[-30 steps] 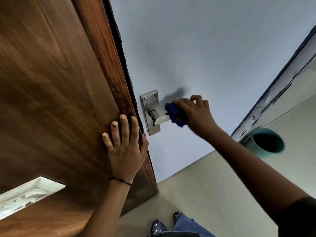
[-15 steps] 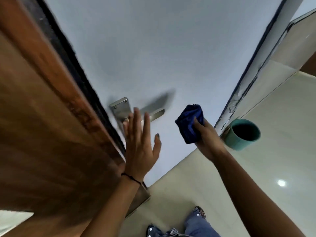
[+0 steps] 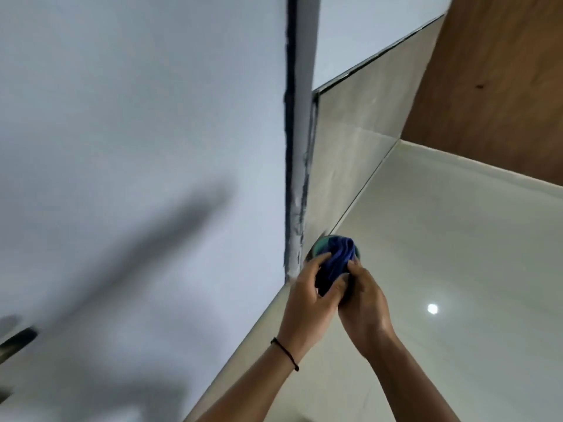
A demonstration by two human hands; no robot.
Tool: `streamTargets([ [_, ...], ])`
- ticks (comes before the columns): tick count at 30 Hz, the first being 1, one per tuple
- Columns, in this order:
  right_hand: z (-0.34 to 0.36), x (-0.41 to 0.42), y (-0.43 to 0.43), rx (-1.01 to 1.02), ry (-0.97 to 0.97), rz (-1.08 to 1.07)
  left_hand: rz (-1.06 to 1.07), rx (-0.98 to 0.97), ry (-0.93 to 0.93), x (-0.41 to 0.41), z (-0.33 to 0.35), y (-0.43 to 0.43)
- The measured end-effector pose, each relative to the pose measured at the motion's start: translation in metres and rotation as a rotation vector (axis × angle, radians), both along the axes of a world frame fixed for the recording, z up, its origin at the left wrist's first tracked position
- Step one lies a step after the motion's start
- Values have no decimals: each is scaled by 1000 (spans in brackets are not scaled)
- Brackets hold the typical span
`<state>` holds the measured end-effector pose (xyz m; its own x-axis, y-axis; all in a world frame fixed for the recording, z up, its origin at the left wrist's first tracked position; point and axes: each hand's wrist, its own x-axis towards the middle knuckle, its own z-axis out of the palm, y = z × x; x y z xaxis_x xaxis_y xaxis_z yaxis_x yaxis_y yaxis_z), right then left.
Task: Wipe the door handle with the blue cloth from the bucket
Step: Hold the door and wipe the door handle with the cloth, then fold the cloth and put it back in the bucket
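Note:
The blue cloth point(image 3: 336, 260) is bunched between both of my hands, low in the middle of the head view. My left hand point(image 3: 310, 290) grips its left side and my right hand point(image 3: 364, 300) its right side. Directly behind the cloth, a sliver of the teal bucket point(image 3: 320, 245) shows on the floor at the foot of the wall corner; most of it is hidden. The tip of the metal door handle point(image 3: 18, 338) is a dark blur at the far left edge.
A pale wall point(image 3: 137, 132) fills the left half, ending in a dark-edged corner strip point(image 3: 297, 178). Glossy light floor tiles point(image 3: 441, 269) spread to the right. A brown wooden panel point(image 3: 493, 86) stands at the upper right.
The view has swung right, away from the door and handle. My right hand carried the cloth off the handle down over the bucket, and my left hand left the door and joined it on the cloth.

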<state>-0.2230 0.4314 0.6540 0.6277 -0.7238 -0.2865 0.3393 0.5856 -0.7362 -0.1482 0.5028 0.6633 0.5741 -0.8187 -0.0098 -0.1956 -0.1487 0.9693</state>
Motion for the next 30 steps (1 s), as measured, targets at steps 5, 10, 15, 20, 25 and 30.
streamTargets([
  [5, -1, -26, -87, -75, 108, -32, -38, 34, 193, -11, 3, -102],
  [10, -31, -15, -182, -112, 216, -8, -17, 19, 439, 20, -21, -195],
  [15, -78, 17, -298, 231, 331, 147, 54, 117, 703, 73, -88, -302],
  [20, -162, 65, -412, 19, 792, -28, 79, 344, 797, 114, -184, -421],
  [25, -270, 103, -493, -104, 945, 115, 119, 565, 602, 135, -302, -497],
  [30, -439, 135, -550, 36, 973, 372, 328, 606, 762, 162, -452, -555],
])
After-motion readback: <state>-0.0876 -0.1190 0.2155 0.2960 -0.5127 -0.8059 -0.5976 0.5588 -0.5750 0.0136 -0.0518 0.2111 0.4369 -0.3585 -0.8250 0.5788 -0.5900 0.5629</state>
